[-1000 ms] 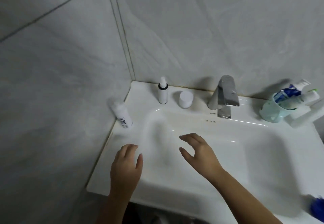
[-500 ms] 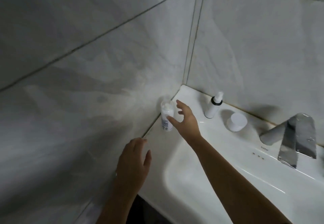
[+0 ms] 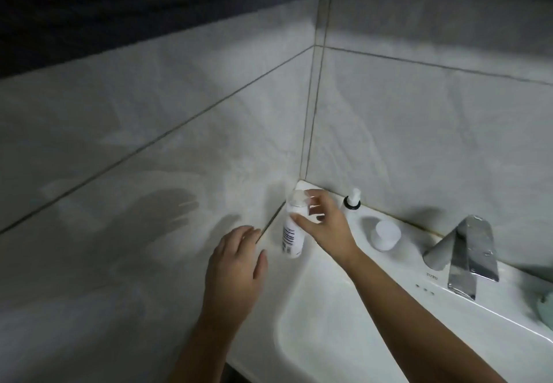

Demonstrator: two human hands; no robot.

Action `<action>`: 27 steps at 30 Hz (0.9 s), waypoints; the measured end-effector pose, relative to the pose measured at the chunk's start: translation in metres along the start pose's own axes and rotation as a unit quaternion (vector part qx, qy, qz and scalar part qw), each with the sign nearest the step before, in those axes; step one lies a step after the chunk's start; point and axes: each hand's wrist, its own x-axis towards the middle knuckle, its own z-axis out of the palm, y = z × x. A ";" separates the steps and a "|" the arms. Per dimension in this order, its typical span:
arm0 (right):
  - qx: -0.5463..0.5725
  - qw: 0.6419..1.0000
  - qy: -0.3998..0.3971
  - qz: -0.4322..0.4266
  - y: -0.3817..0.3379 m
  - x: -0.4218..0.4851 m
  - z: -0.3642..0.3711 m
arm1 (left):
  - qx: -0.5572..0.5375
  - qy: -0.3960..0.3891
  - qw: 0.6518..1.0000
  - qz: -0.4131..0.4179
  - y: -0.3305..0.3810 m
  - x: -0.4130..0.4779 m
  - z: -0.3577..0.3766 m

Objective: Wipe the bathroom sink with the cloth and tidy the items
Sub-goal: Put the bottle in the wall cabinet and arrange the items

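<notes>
Head view (only view supplied).

Grey tiled walls (image 3: 419, 131) meet in a corner behind a white sink (image 3: 317, 349), whose flat rim serves as the surface; lighting is dim.

- White bottle (image 3: 291, 234): the item in hand. It is at the sink's far left corner, just beside the side wall. Long axis near upright, top leaning slightly toward the back wall (base contact with the surface cannot be told).
- Right hand (image 3: 324, 227): reaches in from the bottle's right, thumb across the front and fingers curled round the cap end, gripping it. It is the nearer hand and the one engaged.
- Left hand (image 3: 236, 269): fingers relaxed and spread, holding nothing, over the left rim, just short of the bottle.
- Pump bottle (image 3: 352, 201): upright on the back rim, right of the white bottle.
- White round cap (image 3: 385, 234): on the back rim, between pump bottle and faucet (image 3: 466, 255).
- Cloth: not in view.

Judgement: tidying step; the coming move likely carries the bottle rightward toward its neighbours.
</notes>
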 end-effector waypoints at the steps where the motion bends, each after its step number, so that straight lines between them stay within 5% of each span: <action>1: -0.002 1.000 0.012 -0.015 -0.012 -0.001 -0.012 | -0.008 0.012 1.000 0.011 0.005 0.009 -0.003; 14: -0.056 0.963 0.164 -0.209 -0.177 0.011 -0.171 | -0.005 0.121 0.979 0.162 0.099 0.151 -0.061; 27: -0.076 0.922 0.219 -0.311 -0.308 0.096 -0.217 | 0.034 0.152 0.963 0.218 0.147 0.214 -0.099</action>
